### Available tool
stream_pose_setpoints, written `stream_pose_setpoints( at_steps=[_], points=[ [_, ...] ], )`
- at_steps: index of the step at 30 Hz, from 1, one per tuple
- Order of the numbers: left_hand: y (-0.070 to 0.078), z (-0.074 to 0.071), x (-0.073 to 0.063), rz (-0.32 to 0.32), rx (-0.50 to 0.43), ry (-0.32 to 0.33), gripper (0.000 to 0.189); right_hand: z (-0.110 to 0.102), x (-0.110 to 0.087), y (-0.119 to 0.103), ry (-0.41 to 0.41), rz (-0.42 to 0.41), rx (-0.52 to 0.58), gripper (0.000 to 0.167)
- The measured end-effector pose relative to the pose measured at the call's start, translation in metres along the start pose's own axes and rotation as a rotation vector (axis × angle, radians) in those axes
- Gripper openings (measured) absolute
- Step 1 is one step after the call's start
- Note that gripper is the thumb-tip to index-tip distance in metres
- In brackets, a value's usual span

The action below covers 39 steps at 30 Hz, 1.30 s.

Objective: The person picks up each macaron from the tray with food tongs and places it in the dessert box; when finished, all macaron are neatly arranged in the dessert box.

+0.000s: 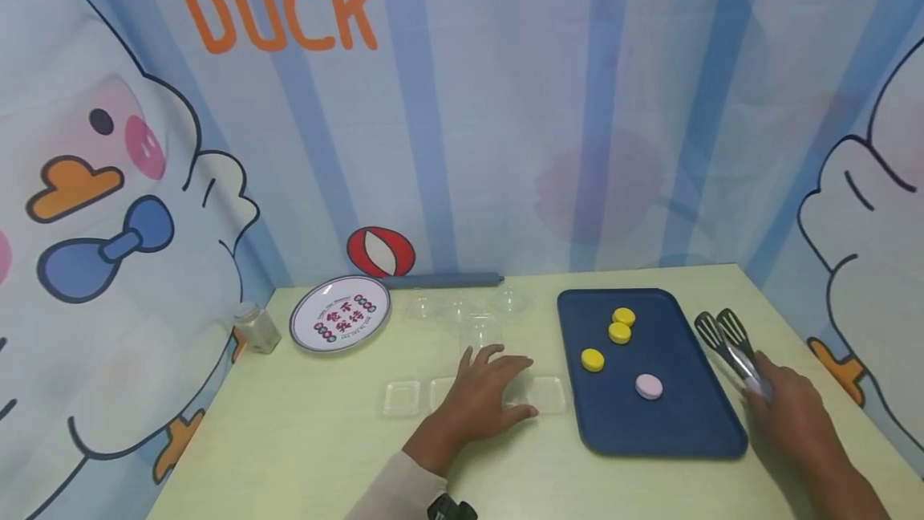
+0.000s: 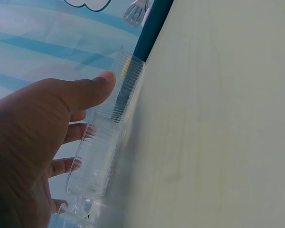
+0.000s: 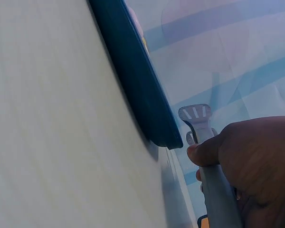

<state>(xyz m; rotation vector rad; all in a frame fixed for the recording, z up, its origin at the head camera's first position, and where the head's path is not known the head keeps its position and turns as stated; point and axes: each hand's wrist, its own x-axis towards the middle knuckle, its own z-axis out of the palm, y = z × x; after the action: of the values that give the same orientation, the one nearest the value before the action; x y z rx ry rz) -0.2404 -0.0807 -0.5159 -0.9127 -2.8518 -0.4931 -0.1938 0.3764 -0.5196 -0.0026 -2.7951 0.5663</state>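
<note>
Fingers spread, my left hand [image 1: 482, 396] is over a row of clear plastic boxes [image 1: 401, 400] in the middle of the table. In the left wrist view its thumb and fingers lie on either side of a ribbed clear box [image 2: 97, 147]; whether they press it I cannot tell. My right hand [image 1: 794, 416] grips metal tongs with slotted ends [image 1: 727, 343], right of the dark blue tray [image 1: 671, 433]. On that tray are several yellow macaron-like discs [image 1: 593, 360] and one pink disc [image 1: 649, 387]. The tongs' ends point away from me, apart from the discs.
Behind the boxes stand more clear plastic pieces [image 1: 480, 331] with domed ones [image 1: 511, 301]. A blue rolling pin [image 1: 447, 281] lies along the back edge. A printed white plate [image 1: 341, 314] and a small shaker-like container [image 1: 257, 329] stand at the left.
</note>
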Motion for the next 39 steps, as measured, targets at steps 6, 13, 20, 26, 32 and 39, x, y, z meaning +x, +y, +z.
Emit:
stream_pose_setpoints(
  at_steps=[6, 13, 20, 26, 32, 39],
  points=[
    [0.001, 0.002, 0.002, 0.003, -0.010, -0.012, 0.065, 0.001, 0.000, -0.006, 0.071, -0.046, -0.008, 0.060],
    [0.004, 0.001, 0.004, 0.005, -0.002, -0.015, 0.065, -0.004, -0.001, -0.029, 0.061, -0.036, -0.012, 0.062],
    [0.003, 0.001, 0.004, 0.005, 0.004, -0.003, 0.065, -0.007, 0.002, -0.051, -0.034, -0.004, -0.047, 0.063],
    [0.002, 0.001, 0.004, 0.000, -0.010, 0.002, 0.064, -0.008, 0.007, -0.062, -0.102, 0.000, -0.051, 0.056],
    [0.001, 0.002, 0.003, -0.006, -0.006, 0.002, 0.064, -0.008, 0.013, -0.071, -0.138, 0.016, -0.033, 0.052],
    [0.000, 0.003, 0.004, -0.007, -0.016, 0.003, 0.068, -0.006, 0.019, -0.081, -0.109, 0.012, -0.025, 0.050]
  ],
)
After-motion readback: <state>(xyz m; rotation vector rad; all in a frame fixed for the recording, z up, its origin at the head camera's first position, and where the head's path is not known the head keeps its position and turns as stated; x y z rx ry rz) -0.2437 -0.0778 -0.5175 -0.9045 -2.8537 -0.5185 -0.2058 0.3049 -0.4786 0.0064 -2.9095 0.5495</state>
